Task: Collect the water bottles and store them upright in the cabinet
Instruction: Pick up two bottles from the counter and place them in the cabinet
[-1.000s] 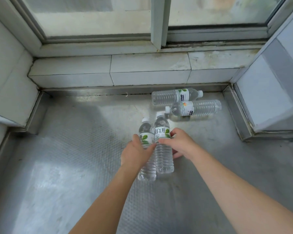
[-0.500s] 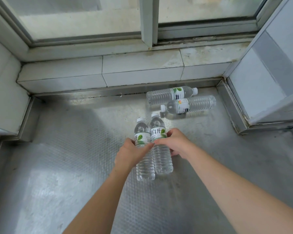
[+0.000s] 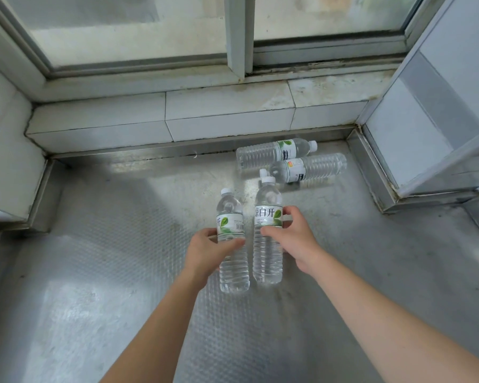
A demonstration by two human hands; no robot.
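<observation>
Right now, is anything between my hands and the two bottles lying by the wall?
Only the bottles you hold: left hand grips one upright bottle, right hand another. The lying bottles sit just beyond, otherwise unobstructed.

Both forearms bare, no sleeves; hands: left hand, right hand ungloved, no rings.

**Setting: metal floor below a sliding window**

Embossed metal floor is reflecting soft daylight in pale patches. Sliding window with a grey frame is running along the top, glass dull and smudged. Stained white tile ledge is sitting beneath it. Pale panel is standing at right; tiled wall is closing the left.
</observation>
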